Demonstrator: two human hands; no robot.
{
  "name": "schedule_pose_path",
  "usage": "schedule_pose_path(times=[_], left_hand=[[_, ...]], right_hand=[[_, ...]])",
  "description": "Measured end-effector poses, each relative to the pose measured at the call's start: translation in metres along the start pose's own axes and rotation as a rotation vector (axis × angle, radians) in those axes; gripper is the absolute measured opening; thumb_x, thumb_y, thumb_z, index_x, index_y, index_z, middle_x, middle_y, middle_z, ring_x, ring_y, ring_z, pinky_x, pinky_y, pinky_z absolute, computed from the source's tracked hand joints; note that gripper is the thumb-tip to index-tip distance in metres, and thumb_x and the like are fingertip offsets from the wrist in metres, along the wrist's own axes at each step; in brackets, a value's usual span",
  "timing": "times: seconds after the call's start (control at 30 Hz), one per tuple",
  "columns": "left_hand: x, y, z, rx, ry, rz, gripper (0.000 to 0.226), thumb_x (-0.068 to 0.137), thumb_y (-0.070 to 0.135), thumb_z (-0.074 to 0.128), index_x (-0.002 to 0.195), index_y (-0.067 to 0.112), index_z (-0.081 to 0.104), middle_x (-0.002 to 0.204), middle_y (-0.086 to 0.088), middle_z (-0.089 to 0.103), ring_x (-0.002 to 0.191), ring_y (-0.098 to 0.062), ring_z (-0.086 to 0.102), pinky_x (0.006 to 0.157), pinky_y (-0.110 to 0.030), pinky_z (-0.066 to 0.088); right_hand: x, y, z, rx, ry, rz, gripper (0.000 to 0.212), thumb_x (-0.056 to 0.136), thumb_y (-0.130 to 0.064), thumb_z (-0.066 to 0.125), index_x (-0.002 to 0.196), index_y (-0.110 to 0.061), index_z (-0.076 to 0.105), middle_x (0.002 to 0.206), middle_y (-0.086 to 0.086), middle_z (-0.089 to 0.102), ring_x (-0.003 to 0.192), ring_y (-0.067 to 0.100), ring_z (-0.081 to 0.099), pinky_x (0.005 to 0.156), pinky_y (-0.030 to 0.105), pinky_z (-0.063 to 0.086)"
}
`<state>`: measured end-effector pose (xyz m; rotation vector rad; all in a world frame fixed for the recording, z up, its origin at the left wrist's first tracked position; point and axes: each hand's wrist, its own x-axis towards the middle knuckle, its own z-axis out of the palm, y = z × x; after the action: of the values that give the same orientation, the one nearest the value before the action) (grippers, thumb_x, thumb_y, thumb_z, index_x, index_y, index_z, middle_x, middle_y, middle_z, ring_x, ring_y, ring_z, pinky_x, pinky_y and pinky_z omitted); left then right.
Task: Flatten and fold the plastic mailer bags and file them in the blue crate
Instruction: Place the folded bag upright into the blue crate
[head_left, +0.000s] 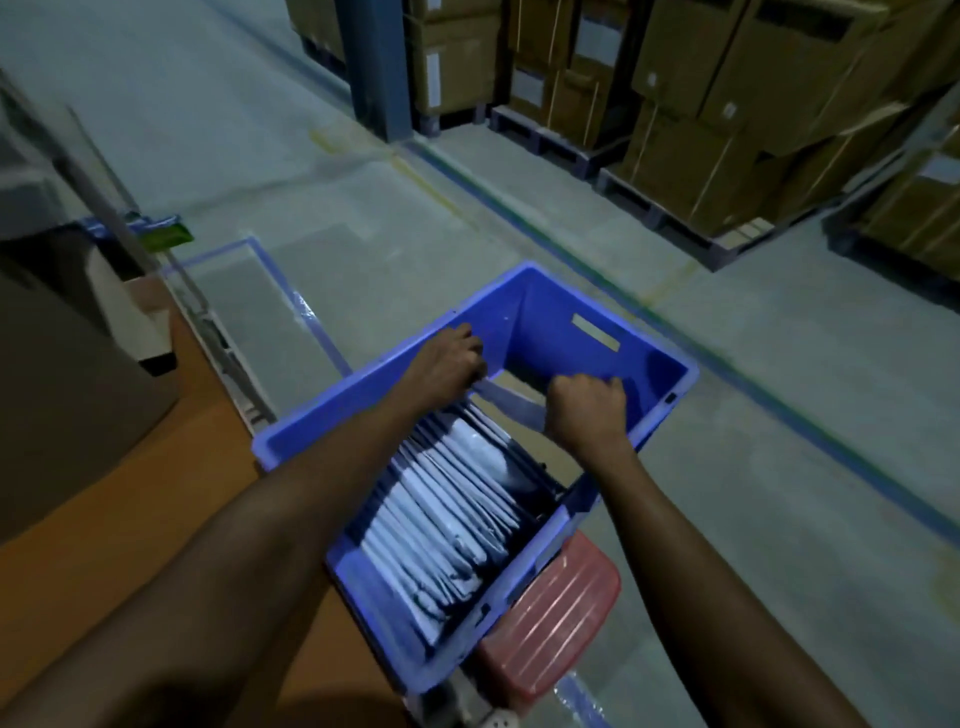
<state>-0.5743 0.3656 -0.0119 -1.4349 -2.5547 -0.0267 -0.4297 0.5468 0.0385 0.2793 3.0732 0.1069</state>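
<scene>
A blue crate (545, 312) sat beside a brown counter (104, 519), its long axis running away from the viewer and slanting right. A red stool (550, 613) showed under its near corner. Filed mailer bags (447, 519) stood on edge across its width, filling the near half; the far half lay open. Above that gap, the left hand (447, 358) and right hand (587, 410), both curled, gripped a folded mailer bag (511, 405) stretched crosswise between them.
</scene>
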Motion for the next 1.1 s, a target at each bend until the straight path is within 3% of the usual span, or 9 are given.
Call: schedule_pose_path(times=[0.17,0.3,0.47,0.57,0.63,0.73,0.77,0.93,1.1], left_hand=[[-0.011,0.005,0.047,-0.079,-0.200,-0.071,0.021,0.062,0.005,0.089,0.073,0.021,0.079,0.075,0.001,0.069,0.082,-0.032,0.057,0.058,-0.034,0.039],[0.001,0.005,0.041,-0.094,-0.352,-0.151,0.019,0.090,0.021,0.076,0.108,0.027,0.080,0.111,0.001,0.072,0.113,-0.028,0.053,0.082,-0.035,0.037],[0.021,0.017,0.030,-0.256,-0.483,-0.193,0.045,0.090,0.017,0.063,0.133,0.031,0.065,0.125,-0.004,0.066,0.124,-0.028,0.049,0.103,-0.039,0.035],[0.017,0.025,0.033,-0.224,-0.640,-0.190,0.042,0.094,0.024,0.058,0.135,0.031,0.065,0.137,-0.005,0.063,0.133,-0.028,0.049,0.110,-0.038,0.032],[0.012,0.028,0.029,-0.228,-0.627,-0.219,0.039,0.095,0.026,0.058,0.133,0.031,0.066,0.136,-0.006,0.064,0.133,-0.028,0.050,0.110,-0.037,0.033],[-0.001,0.030,-0.002,-0.333,-0.423,-0.290,0.037,0.098,0.028,0.059,0.134,0.028,0.066,0.131,-0.005,0.067,0.129,-0.027,0.052,0.108,-0.038,0.035],[-0.009,0.030,-0.016,-0.384,-0.340,-0.328,0.036,0.098,0.028,0.059,0.133,0.027,0.066,0.130,-0.004,0.068,0.127,-0.027,0.054,0.107,-0.039,0.037],[-0.096,0.047,-0.076,-0.589,0.118,-0.497,0.036,0.090,0.032,0.056,0.117,0.020,0.077,0.114,-0.003,0.077,0.109,-0.026,0.068,0.098,-0.033,0.048],[-0.240,0.079,-0.127,-0.642,0.405,-0.752,0.024,0.094,0.023,0.065,0.114,0.020,0.079,0.110,0.004,0.078,0.100,-0.013,0.070,0.092,-0.031,0.053]], right_hand=[[0.016,-0.012,0.041,0.024,-0.346,-0.046,0.034,0.101,-0.019,0.052,0.134,-0.011,0.056,0.136,0.011,0.060,0.124,0.034,0.060,0.099,0.044,0.047],[0.032,-0.012,0.047,0.115,-0.566,-0.028,0.043,0.102,-0.040,0.054,0.135,-0.013,0.056,0.140,0.012,0.058,0.124,0.035,0.059,0.095,0.043,0.046],[0.058,-0.004,0.046,0.287,-0.630,0.051,0.052,0.107,-0.043,0.037,0.150,-0.015,0.050,0.155,0.014,0.048,0.131,0.039,0.054,0.103,0.047,0.047],[0.054,-0.011,0.047,0.391,-0.762,-0.017,0.046,0.107,-0.037,0.044,0.141,-0.008,0.055,0.144,0.013,0.057,0.107,0.030,0.059,0.075,0.036,0.051],[0.046,-0.014,0.047,0.425,-0.811,-0.002,0.047,0.107,-0.037,0.050,0.144,-0.009,0.053,0.143,0.012,0.056,0.107,0.029,0.059,0.072,0.033,0.050],[0.040,-0.008,0.043,0.578,-0.565,0.072,0.050,0.102,-0.045,0.058,0.145,-0.021,0.056,0.147,0.009,0.058,0.129,0.030,0.058,0.104,0.038,0.049],[0.036,-0.006,0.038,0.633,-0.457,0.098,0.048,0.099,-0.049,0.059,0.141,-0.026,0.059,0.143,0.007,0.062,0.130,0.031,0.058,0.107,0.040,0.048],[-0.019,-0.027,0.008,0.877,0.022,0.087,0.029,0.101,-0.039,0.061,0.124,-0.025,0.071,0.118,0.003,0.076,0.113,0.028,0.068,0.094,0.040,0.052],[-0.107,-0.128,-0.011,1.044,0.264,-0.168,0.019,0.101,-0.029,0.060,0.111,-0.023,0.075,0.103,-0.008,0.076,0.087,0.011,0.070,0.082,0.038,0.057]])
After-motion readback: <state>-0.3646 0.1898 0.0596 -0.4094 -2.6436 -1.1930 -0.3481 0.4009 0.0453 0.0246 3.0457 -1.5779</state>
